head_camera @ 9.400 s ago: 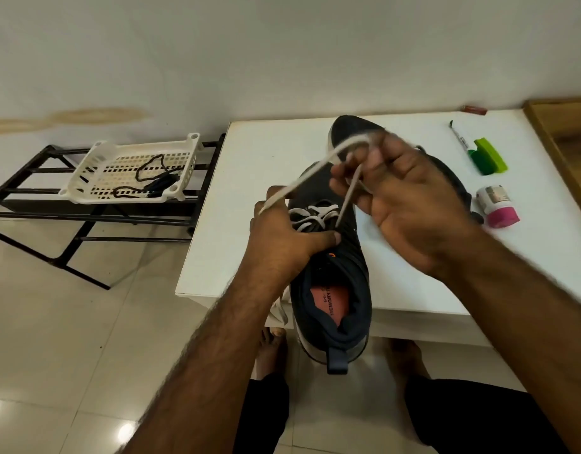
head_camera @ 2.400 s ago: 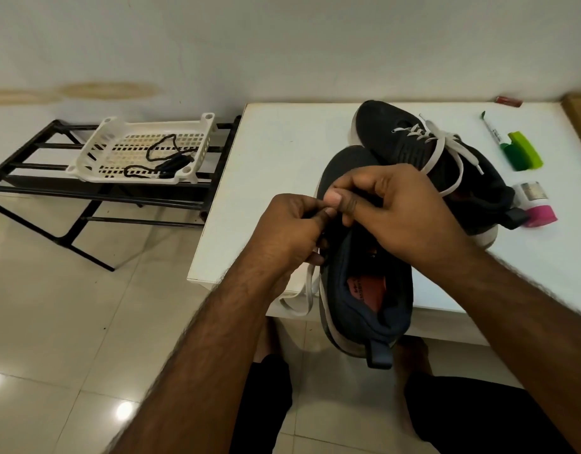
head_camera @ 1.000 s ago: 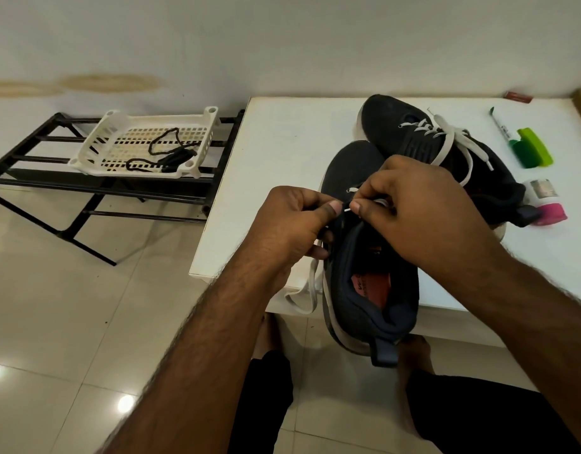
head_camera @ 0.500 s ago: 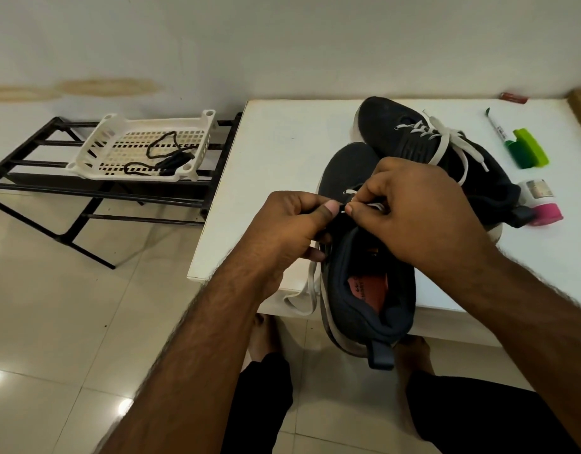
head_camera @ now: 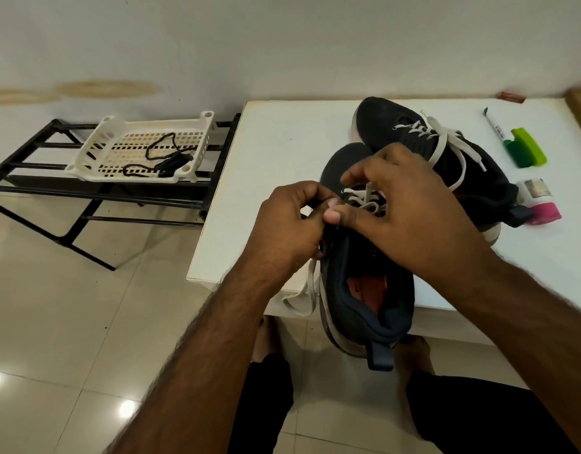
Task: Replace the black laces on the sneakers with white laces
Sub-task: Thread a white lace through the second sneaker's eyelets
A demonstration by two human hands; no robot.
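The near sneaker (head_camera: 364,290) is dark with an orange inside. It sits at the front edge of the white worktop (head_camera: 282,152), heel sticking out past it. A white lace (head_camera: 364,199) crosses its top holes, and loose ends hang down its left side. The left hand (head_camera: 289,224) is curled and pinches the lace. The right hand (head_camera: 410,208) has its fingers spread over the lace, thumb touching the left hand. The far sneaker (head_camera: 397,126) already has white laces. A white basket (head_camera: 99,142) on a black rack (head_camera: 36,188) holds the black laces (head_camera: 161,158).
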